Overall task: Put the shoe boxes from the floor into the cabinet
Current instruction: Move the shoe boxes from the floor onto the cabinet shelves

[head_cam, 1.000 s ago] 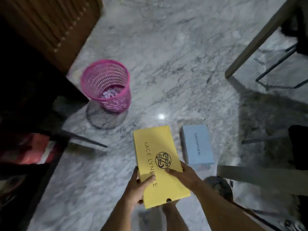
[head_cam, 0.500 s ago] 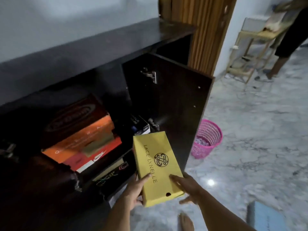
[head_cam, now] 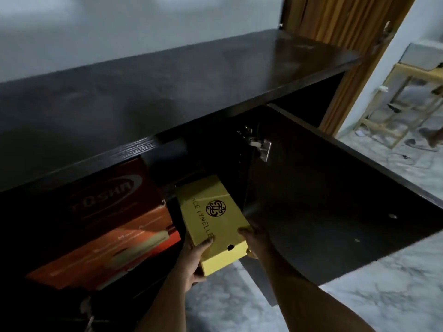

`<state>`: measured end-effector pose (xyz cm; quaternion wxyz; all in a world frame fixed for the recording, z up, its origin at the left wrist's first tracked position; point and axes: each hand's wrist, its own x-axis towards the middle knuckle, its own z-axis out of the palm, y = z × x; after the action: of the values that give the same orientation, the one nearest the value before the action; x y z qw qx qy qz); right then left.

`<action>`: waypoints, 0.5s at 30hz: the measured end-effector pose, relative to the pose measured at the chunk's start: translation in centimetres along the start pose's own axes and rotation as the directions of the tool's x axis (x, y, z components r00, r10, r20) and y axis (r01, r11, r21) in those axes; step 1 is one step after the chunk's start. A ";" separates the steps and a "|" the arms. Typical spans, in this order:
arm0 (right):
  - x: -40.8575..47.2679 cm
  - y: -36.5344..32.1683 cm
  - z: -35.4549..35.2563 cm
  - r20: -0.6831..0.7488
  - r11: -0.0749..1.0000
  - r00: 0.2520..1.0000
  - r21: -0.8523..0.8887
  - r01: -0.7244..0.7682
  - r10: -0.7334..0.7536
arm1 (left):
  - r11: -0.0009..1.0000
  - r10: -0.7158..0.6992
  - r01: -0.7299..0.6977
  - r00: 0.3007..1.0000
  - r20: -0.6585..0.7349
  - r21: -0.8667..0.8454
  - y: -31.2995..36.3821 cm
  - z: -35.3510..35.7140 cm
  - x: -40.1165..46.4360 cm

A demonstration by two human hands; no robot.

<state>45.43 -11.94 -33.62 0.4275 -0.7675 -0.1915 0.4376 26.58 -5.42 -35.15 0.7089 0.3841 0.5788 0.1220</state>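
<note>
Both forearms enter from the bottom edge. Left hand [head_cam: 194, 258] grips the near left corner of the yellow shoe box [head_cam: 212, 226] — thumb on the lid, remaining fingers curled beneath. Right hand [head_cam: 253, 238] holds the near right edge, thumb on top of the lid, fingers wrapped under the side. Box is clear of the floor, tilted, its far end inside the cabinet [head_cam: 167, 97] opening, near end still projecting outward. Lid shows a round black emblem and lettering; one small hole in the near end face.

Just left of it, inside the cabinet — a stack of red and orange shoe boxes [head_cam: 105, 226], touching or nearly so; cannot tell which. To the right, the open cabinet door [head_cam: 335, 204], hinge [head_cam: 260, 146] at its upper inner corner. Marble floor [head_cam: 383, 295] below. Further back: wooden slatted panel [head_cam: 340, 22], pale wooden frame [head_cam: 402, 104].
</note>
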 end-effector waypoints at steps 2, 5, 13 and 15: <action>4.5 -0.7 1.5 -0.064 1.000 0.998 0.012 0.000 0.001 | 0.993 0.049 -0.054 0.998 -0.049 -0.108 1.6 0.3 3.4; 8.5 -2.8 3.5 -0.123 0.991 0.991 0.129 -0.046 0.062 | 0.968 0.088 -0.115 0.988 -0.125 -0.222 3.9 1.0 6.9; 9.9 -4.3 5.4 -0.191 0.986 0.972 0.122 -0.117 0.139 | 0.978 0.126 -0.160 0.965 -0.229 -0.136 6.0 2.2 7.2; 7.8 -4.1 4.8 -0.191 0.990 0.976 0.110 -0.087 0.108 | 0.986 0.145 -0.161 0.955 -0.259 -0.041 5.2 2.0 6.3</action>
<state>45.96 -2.03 -35.40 0.4607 -0.7928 -0.0879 0.3892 31.69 1.19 -36.13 0.6283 0.3870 0.6297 0.2427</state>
